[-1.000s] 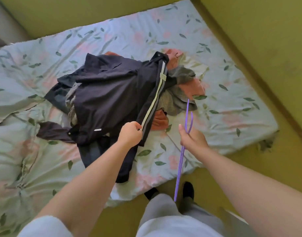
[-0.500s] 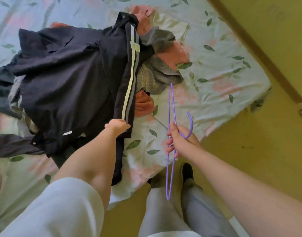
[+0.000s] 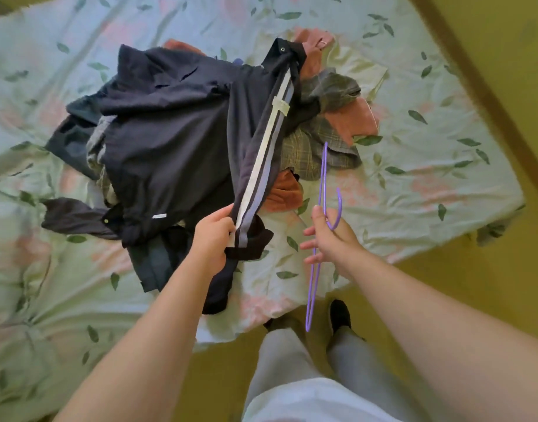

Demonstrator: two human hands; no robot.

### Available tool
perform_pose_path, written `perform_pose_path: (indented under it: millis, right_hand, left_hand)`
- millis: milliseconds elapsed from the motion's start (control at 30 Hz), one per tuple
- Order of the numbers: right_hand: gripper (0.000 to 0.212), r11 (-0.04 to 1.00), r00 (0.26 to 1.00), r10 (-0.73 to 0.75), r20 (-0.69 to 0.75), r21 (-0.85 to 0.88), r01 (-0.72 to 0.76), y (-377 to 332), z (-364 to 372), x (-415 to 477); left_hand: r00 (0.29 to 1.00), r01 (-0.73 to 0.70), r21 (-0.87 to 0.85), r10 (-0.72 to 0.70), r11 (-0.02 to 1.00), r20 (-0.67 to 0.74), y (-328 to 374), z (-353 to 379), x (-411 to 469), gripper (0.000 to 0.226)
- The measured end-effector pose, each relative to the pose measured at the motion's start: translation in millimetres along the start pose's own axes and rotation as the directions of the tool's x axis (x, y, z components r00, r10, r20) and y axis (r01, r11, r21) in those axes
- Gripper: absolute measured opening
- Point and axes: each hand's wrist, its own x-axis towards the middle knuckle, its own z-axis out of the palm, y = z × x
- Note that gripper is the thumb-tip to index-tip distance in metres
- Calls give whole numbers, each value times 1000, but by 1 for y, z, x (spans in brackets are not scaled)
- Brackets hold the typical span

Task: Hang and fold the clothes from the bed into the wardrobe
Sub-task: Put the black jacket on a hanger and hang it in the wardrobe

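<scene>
Head view, looking down over the bed's edge.

- Bed (image 3: 414, 184): pale sheet printed with green leaves and pink blooms. It carried every garment in sight.
- Dark navy jacket (image 3: 170, 147) of thin cloth, with a white-and-grey stripe along its front edge. It lay crumpled on top of the pile, one end trailing over the mattress edge.
- My left hand (image 3: 214, 239): thumb and fingers closed in a pinch on the lower end of that striped edge.
- Thin purple hanger (image 3: 324, 178): it hung edge-on just beside the jacket, not touching it.
- My right hand (image 3: 331, 239): fingers loosely spread and only half curled, with the hanger caught among them under its hook. I could not quite tell which fingers bore it.
- Grey-green plaid shirt (image 3: 319, 147) and salmon-orange garment (image 3: 350, 123): both heaped beneath the jacket, along with other dark pieces.
- Yellow-green floor (image 3: 490, 284) and my grey trousers (image 3: 292, 376).

Progress: early, by my reckoning. The jacket was not yet on the hanger, the whole pile remained on the bed unfolded, and the wardrobe was out of view.
</scene>
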Motion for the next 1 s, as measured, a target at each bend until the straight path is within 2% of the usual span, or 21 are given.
perform_pose_path:
  millis: [100,200,367,433,533,600,633,700,733,767,833,900,933,1000]
  right_hand:
    - [45,999,999,34,2,10,-34,-24,1,3]
    - [43,999,999,23,26,-33,-22,-48,3,13]
    - [64,995,990,58,125,78,-68,-77,-2,30]
    - [61,991,986,63,157,107,-81,-89,-8,30]
    - [47,977,962,66,264,181,-116,-101,-13,25]
    - [41,985,949,61,309,133,-107,-100,-8,26]
    - [43,991,945,54,324,102,-91,-94,-3,35]
    - [50,998,924,40,381,25,-54,-89,-1,19]
    - [47,999,911,31,412,2,-35,-87,-2,2]
    - [38,999,897,26,442,8,-34,-84,-4,-13]
    - [22,999,864,13,503,28,-31,-78,-8,-35]
    - [17,998,820,-55,570,45,35,-71,-12,-44]
    - [17,996,796,-92,598,58,71,-72,-15,-48]
    - [20,986,766,-165,622,80,147,-78,-20,-57]
  left_hand:
    - [991,-82,28,84,996,-102,27,-1,-49,56]
    - [978,-183,68,188,981,-85,52,9,-98,47]
    - [949,-277,170,297,946,-104,56,29,-189,44]
    - [965,-223,174,242,959,-102,43,31,-219,28]
    - [991,-111,194,123,975,-49,17,31,-257,26]
    - [1000,-2,337,3,942,-3,4,36,-276,11]
    - [997,75,475,-81,877,-7,-4,39,-281,14]
    - [967,237,737,-226,633,-117,-22,46,-283,36]
    - [953,288,788,-242,544,-181,-30,49,-281,38]
    - [947,320,789,-208,525,-245,-38,52,-277,37]
    - [910,380,651,-138,657,-392,-46,56,-267,26]
    - [847,379,500,-74,779,-526,-48,62,-260,33]
    - [808,377,482,-26,791,-589,-49,65,-258,37]
    - [716,397,531,109,748,-689,-53,72,-257,33]
